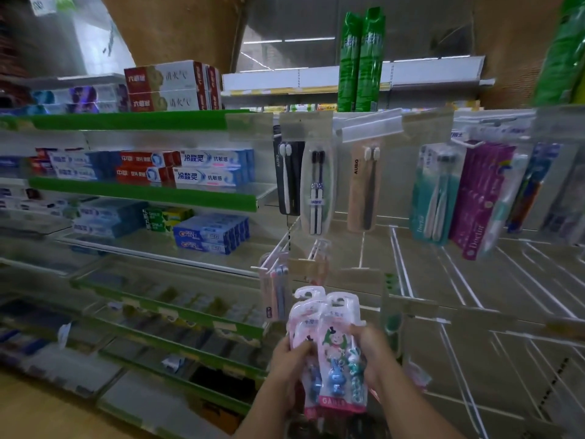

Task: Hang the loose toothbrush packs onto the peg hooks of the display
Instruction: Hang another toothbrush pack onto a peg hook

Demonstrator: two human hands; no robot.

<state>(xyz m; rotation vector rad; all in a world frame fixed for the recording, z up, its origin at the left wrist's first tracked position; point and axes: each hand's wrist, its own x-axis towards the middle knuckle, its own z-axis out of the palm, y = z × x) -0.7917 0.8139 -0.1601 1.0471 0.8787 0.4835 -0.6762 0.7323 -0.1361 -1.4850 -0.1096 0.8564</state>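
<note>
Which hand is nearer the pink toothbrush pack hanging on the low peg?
Left. The left hand sits just below the hanging pink toothbrush pack, holding the left side of the loose toothbrush packs; the right hand is farther right, on their other edge.

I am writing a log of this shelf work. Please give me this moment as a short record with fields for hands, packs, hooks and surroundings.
Place: shop aisle, peg display next to toothpaste shelves
Hands: left hand and right hand both hold the stack, one at each side
Packs: several pink toothbrush packs, overlapping, hang holes at top, not yet on a hook
Hooks: bare peg hooks to the right, above the stack
Already hung: black pack and beige pack on the upper row
</note>
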